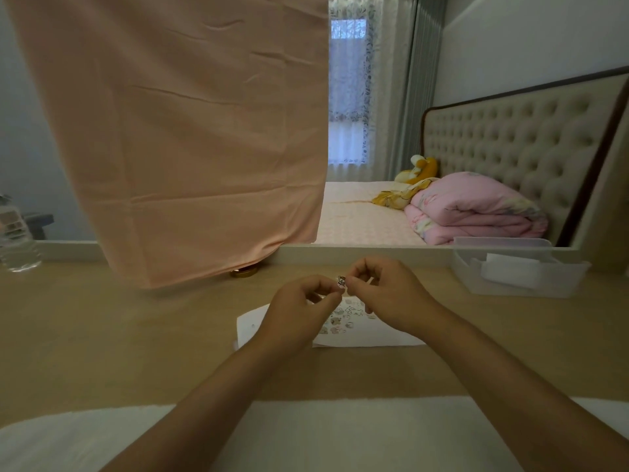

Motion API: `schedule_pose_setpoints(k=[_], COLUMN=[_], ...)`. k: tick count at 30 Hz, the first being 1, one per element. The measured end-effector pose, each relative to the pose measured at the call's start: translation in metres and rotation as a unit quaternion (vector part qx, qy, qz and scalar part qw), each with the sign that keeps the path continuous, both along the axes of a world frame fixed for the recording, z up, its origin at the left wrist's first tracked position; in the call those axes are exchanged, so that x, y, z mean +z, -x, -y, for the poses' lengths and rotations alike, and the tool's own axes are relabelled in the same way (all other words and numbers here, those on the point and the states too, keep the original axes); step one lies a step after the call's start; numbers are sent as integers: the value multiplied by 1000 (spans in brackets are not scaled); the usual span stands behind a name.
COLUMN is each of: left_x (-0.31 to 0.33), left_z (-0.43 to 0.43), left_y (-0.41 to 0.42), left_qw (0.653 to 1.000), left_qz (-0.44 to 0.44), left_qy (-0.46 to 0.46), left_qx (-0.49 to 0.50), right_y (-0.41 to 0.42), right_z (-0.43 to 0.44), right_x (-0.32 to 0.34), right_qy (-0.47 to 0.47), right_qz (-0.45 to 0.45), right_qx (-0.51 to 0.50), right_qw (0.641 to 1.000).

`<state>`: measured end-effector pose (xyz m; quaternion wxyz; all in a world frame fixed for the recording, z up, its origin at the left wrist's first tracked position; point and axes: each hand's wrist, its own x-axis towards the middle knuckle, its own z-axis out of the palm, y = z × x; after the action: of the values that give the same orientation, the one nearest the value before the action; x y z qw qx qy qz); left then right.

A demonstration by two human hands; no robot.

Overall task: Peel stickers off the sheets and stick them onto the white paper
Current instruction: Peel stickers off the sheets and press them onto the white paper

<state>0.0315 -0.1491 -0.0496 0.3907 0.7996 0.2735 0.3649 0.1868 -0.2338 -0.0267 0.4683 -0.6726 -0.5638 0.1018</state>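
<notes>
both hands raised over the pale wooden desk — left hand and right hand pinch one tiny printed sticker between fingertips, above the white paper.

Design on the small printed sticker at the fingertips: too small to read. The flat white paper beneath the fingers: partly covered. The clear plastic bottle, far left of them: cropped.
</notes>
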Motion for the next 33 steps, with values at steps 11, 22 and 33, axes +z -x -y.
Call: schedule_pose_setpoints(k=[11, 22, 33], left_x=[-4, -43, -49], left_z=[-9, -34, -36], left_y=[-45, -35, -36], left_qw=[973, 933, 931], left_qz=[-61, -277, -273], left_qy=[220, -230, -240], left_qx=[-1, -26, -30], right_y=[-42, -55, -51], right_z=[4, -24, -33], right_x=[-24, -40, -40], right_qy=[28, 260, 316], right_qz=[14, 2, 25], right_qx=[-3, -12, -52], right_qw=[1000, 965, 947])
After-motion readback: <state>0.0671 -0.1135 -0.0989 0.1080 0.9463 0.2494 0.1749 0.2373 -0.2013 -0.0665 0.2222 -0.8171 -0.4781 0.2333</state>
